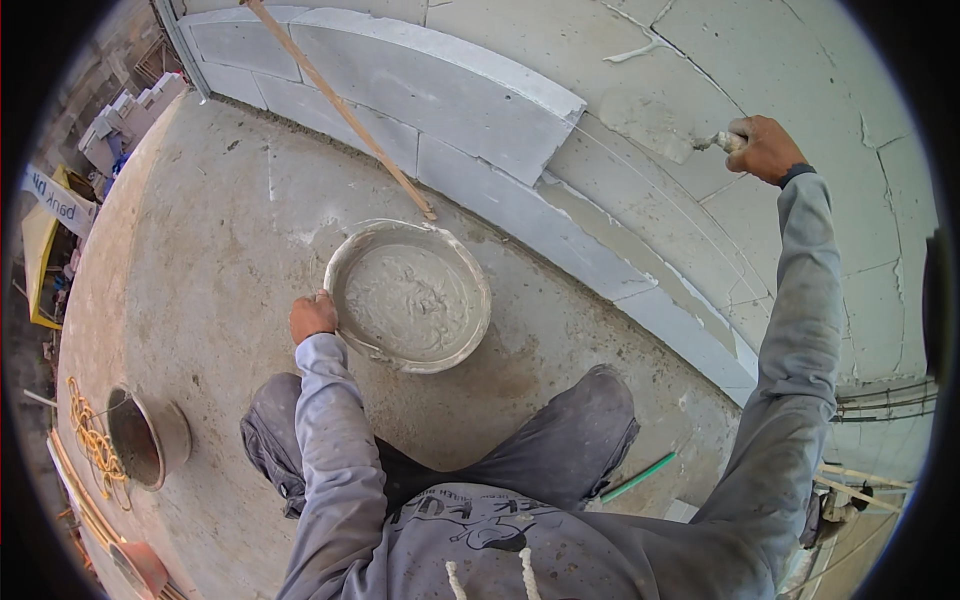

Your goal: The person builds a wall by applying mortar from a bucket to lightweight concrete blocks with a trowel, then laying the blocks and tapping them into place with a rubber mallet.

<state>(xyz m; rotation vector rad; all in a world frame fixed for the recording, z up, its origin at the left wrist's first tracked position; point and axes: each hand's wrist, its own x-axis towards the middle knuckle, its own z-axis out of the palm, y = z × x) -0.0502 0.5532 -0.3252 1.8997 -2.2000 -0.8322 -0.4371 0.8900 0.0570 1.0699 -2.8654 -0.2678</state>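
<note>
My right hand, arm stretched out to the upper right, is closed round the handle of a trowel. The mortar-smeared trowel blade lies in front of the pale block wall; whether it touches the wall I cannot tell. My left hand grips the left rim of a round bucket. Wet grey mortar fills much of it, its surface stirred and uneven. Beyond the bucket runs a low course of light blocks, with a wet mortar strip along part of its top.
A wooden batten slants from the blocks down to the floor beside the bucket. A thin string stretches along the wall. On the left stand another bucket and a coiled yellow cord. A green stick lies near my knee.
</note>
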